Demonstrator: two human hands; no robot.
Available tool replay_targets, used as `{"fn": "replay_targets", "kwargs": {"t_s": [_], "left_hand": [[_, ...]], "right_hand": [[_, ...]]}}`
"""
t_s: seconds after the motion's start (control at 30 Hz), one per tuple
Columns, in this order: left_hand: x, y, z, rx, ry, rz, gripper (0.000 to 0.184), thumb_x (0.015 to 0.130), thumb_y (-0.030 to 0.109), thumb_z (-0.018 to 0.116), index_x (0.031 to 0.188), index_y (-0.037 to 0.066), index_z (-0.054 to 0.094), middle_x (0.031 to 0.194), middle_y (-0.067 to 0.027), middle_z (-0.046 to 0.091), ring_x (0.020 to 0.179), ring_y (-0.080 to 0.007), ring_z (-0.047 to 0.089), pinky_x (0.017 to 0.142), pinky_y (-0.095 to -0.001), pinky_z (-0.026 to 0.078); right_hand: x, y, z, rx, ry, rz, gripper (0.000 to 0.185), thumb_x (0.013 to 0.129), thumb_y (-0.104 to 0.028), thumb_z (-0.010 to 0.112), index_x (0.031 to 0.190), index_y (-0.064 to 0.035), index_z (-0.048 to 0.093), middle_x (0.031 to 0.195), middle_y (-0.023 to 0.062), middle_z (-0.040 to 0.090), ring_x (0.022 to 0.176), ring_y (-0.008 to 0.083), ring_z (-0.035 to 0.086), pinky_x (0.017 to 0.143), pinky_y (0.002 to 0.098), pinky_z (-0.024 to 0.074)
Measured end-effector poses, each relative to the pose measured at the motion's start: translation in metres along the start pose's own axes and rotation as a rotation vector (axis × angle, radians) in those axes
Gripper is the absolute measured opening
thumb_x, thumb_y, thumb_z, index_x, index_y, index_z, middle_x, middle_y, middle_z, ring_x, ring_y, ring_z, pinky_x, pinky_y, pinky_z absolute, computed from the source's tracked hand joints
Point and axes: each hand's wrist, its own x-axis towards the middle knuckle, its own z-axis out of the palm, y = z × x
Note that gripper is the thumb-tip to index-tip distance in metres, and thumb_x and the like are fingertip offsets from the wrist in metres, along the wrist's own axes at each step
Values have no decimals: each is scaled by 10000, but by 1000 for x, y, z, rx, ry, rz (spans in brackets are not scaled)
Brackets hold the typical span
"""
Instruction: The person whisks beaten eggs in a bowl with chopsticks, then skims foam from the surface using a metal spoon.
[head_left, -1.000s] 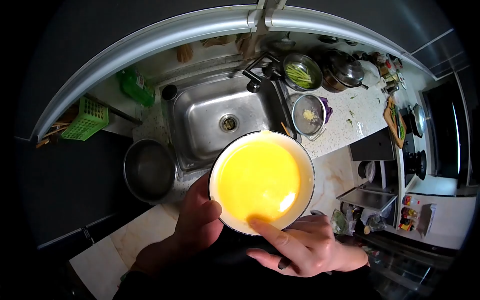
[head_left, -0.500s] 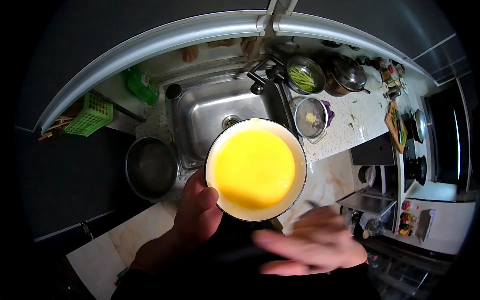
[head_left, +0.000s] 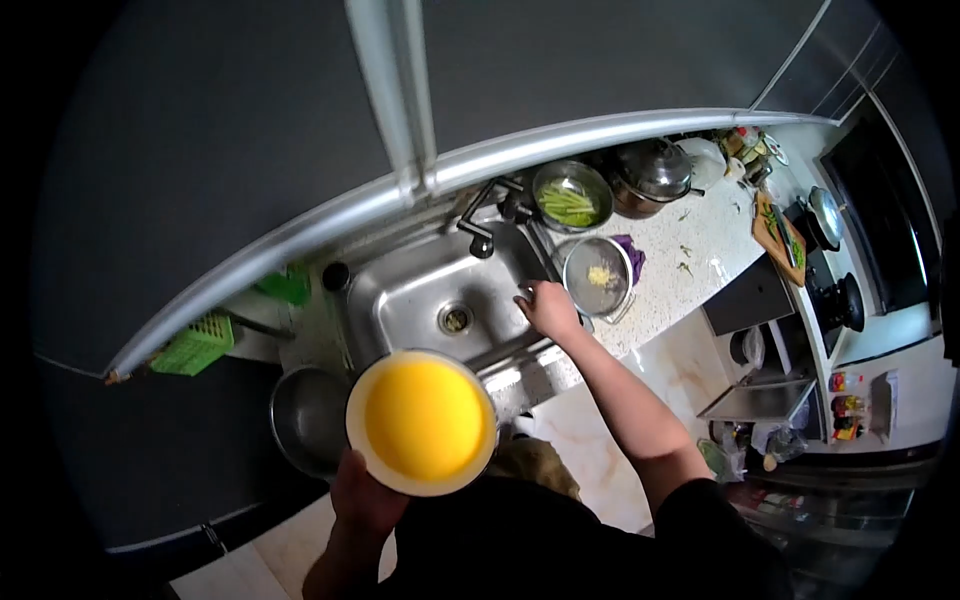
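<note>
My left hand (head_left: 368, 495) grips the lower left rim of a white enamel bowl (head_left: 362, 462) with a dark edge. Smooth yellow liquid (head_left: 425, 420), like beaten egg, fills much of the bowl, which is held in front of my body near the sink's front edge. Stretched forward, my right hand (head_left: 548, 308) is over the right side of the steel sink (head_left: 400, 285). Its fingertips point into the basin, slightly apart, and nothing shows in them. Just right of that hand stands a round bowl (head_left: 597, 277) with pale chopped bits inside.
A black faucet (head_left: 482, 240) rises behind the sink. Green vegetable pieces (head_left: 568, 205) sit in a bowl beside a lidded pot (head_left: 655, 175). A dark basin (head_left: 308, 420) is at the left. Farther right lies a cutting board (head_left: 778, 240) with a knife. Overhead cabinets (head_left: 600, 70) project forward.
My right hand has moved from beside my body forward to the sink. The bowl in my left hand has shifted left and lower in view. My view has turned and tilted.
</note>
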Motion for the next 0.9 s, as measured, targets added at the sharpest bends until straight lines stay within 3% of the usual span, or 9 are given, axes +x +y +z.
{"fn": "replay_targets", "kwargs": {"t_s": [0.03, 0.13, 0.23, 0.27, 0.33, 0.7, 0.83, 0.87, 0.9], "left_hand": [[-3, 1, -3, -15, 25, -19, 694, 971, 463, 470, 1529, 96, 281, 1527, -142, 375, 1413, -332, 354, 1169, -520, 264], [-3, 0, 2, 123, 213, 13, 755, 929, 496, 540, 1517, 85, 305, 1513, -146, 388, 1395, -344, 373, 1158, -521, 281], [-4, -6, -4, 133, 279, 69, 759, 911, 523, 523, 1507, 96, 326, 1501, -139, 398, 1380, -356, 389, 1135, -537, 309], [-5, -9, -8, 146, 314, 84, 750, 909, 525, 505, 1506, 106, 331, 1498, -139, 401, 1381, -356, 388, 1130, -545, 312], [-8, -12, -13, 122, 369, 111, 741, 909, 525, 484, 1505, 111, 333, 1497, -139, 402, 1382, -356, 387, 1126, -548, 315], [-3, -16, -25, -178, 614, 239, 687, 916, 508, 325, 1488, 129, 359, 1487, -136, 411, 1386, -359, 385, 1099, -559, 348], [3, -18, -21, -280, 618, 251, 679, 928, 524, 300, 1475, 129, 379, 1479, -134, 418, 1368, -357, 409, 1098, -559, 349], [4, -19, -20, -251, 633, 261, 676, 933, 529, 303, 1474, 133, 382, 1478, -133, 420, 1363, -357, 416, 1101, -558, 347], [5, -18, -20, -246, 632, 267, 676, 933, 529, 303, 1474, 133, 382, 1478, -133, 420, 1363, -357, 416, 1101, -558, 347]], "right_hand": [[16, 6, -1, -116, 11, -35, 305, 873, -235, 654, 1135, -86, 700, 826, 228, 694, 799, 384, 687, 742, 476, 555], [95, 40, 21, -447, -217, -6, 421, 967, -196, 433, 1367, -211, 562, 1351, 163, 581, 991, 339, 686, 836, 456, 557], [147, 47, 31, -521, -304, -28, 502, 990, -193, 340, 1464, -305, 460, 1630, 93, 201, 1102, 288, 670, 903, 429, 542], [151, 55, 37, -408, -175, -36, 458, 1045, -339, 305, 1330, -103, 576, 1409, 100, 559, 1112, 300, 655, 903, 447, 527], [170, 71, 47, -550, -336, -3, 417, 1031, -280, 316, 1242, -103, 629, 1310, 100, 634, 1074, 303, 673, 876, 440, 539], [164, 77, 47, -552, -223, -41, 356, 999, -194, 355, 1069, -64, 679, 1056, 148, 723, 947, 317, 710, 796, 449, 570], [151, 35, 80, -57, -134, 308, 243, 852, -186, 615, 985, -8, 715, 1003, 224, 710, 925, 394, 696, 836, 462, 560], [168, 88, 157, -11, -196, 97, 249, 847, -220, 664, 960, -8, 726, 897, 198, 732, 731, 348, 711, 649, 462, 571], [161, 63, 144, 457, -524, 603, 256, 847, -266, 708, 937, -27, 730, 797, 149, 739, 504, 228, 626, 403, 380, 457]]}}
